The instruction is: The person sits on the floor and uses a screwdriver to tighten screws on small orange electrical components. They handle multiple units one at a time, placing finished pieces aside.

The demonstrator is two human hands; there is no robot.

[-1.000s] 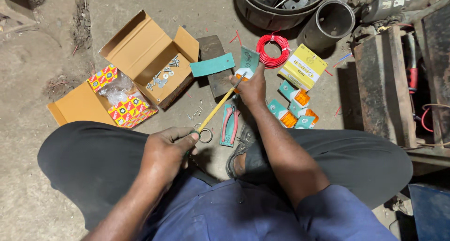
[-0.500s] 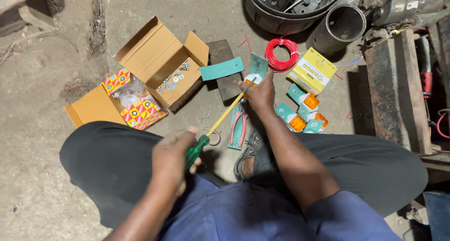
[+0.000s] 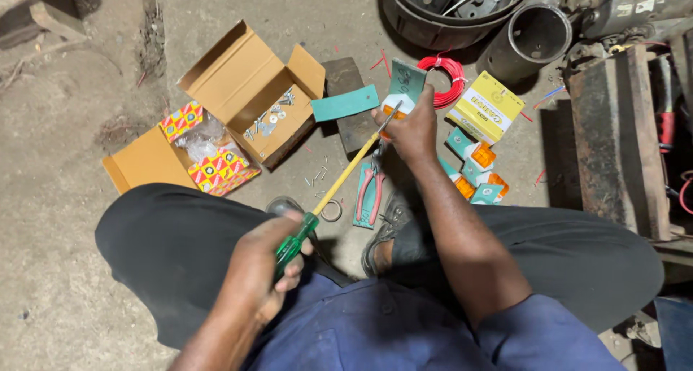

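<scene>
The small orange lamp (image 3: pixel 390 113) sits in my right hand (image 3: pixel 411 129), out in front of my knees above the dark wooden block (image 3: pixel 346 97), with its teal card packaging (image 3: pixel 408 80) sticking up behind it. My right fingers are curled tight around the lamp, so only a bit of its orange face shows. My left hand (image 3: pixel 260 273) is closed in a fist around the green handle of the screwdriver (image 3: pixel 339 182), near my lap, and the long yellow shaft runs up so the metal tip meets the lamp. I judge I am in the middle of working on this one piece; whether its screw is going in or out I cannot tell. More lamps in teal packs (image 3: pixel 476 170) lie just beside my right forearm, apparently not yet handled. The pliers (image 3: pixel 369 192) rest on the floor between my legs, untouched. The open cardboard box (image 3: pixel 253 100) holds loose screws and washers, and a red wire coil (image 3: pixel 445 79) lies next to a yellow box (image 3: pixel 486 107)
</scene>
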